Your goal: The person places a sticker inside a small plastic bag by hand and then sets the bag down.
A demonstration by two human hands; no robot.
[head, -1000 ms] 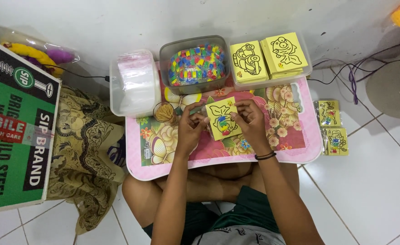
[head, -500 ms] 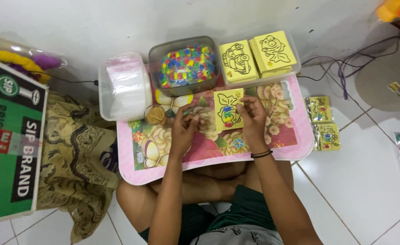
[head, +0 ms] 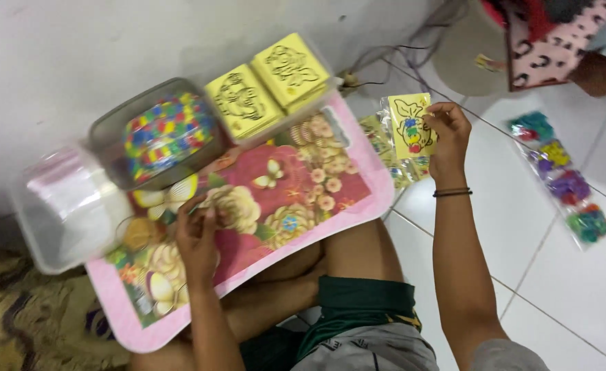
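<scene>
Two clear plastic tubs sit at the far left edge of the pink floral lap tray point(head: 358, 206): a pale one holding plastic sleeves point(head: 62, 206) and a grey one full of coloured pieces point(head: 162, 134). The left hand point(head: 196, 230) rests on the tray with its fingers curled together, pinching something too small to tell. Further right lie stacks of yellow line-drawn cards point(head: 268, 86). Out past the tray's edge, the right hand point(head: 450, 134) pinches a yellow sleeved picture card point(head: 409, 124), raised above similar packs on the white tiles.
</scene>
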